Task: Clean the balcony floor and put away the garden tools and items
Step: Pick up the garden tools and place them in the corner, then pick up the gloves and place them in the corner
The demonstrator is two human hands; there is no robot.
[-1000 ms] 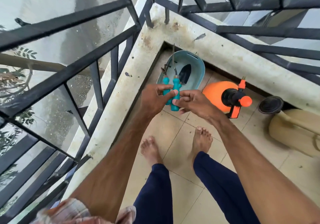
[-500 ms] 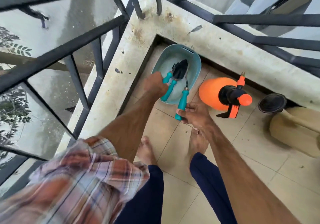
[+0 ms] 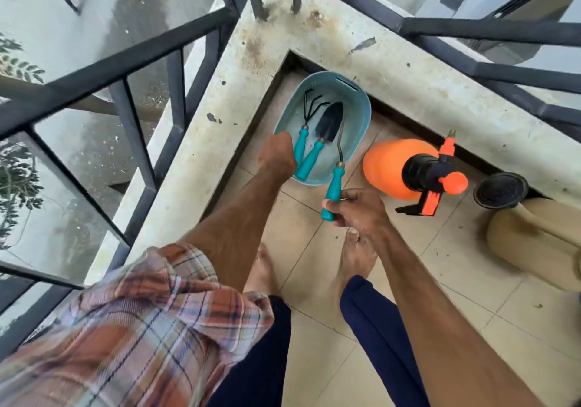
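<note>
A teal basket (image 3: 361,104) is sitting on the balcony floor (image 3: 456,280), tucked into the far corner where the two concrete ledges meet. Inside it a hand rake (image 3: 303,136) and a black trowel (image 3: 328,120) are lying side by side. Their teal handles are pointing toward the near rim and their metal ends toward the far wall.

The left grip (image 3: 278,158) is resting at the basket's near-left rim, just beside the rake's handle and with its back to the camera. Its fingers are hiding underneath, so I cannot tell whether it is holding anything.

The right grip (image 3: 358,208) is closing thumb and fingers on the lower end of a hooked tool (image 3: 334,186). It is holding that teal handle just outside the near rim. The tool's thin bent shaft is slanting over the rim and reaching inside, next to the trowel blade.

An orange sprayer (image 3: 393,167) is lying on its side near the far edge of the floor, just right of the basket, with its black and orange pump head pointing right. A black round pot (image 3: 501,189) and a beige container (image 3: 534,243) are sitting farther right. Two bare feet are standing on the tiles below the grips.
</note>
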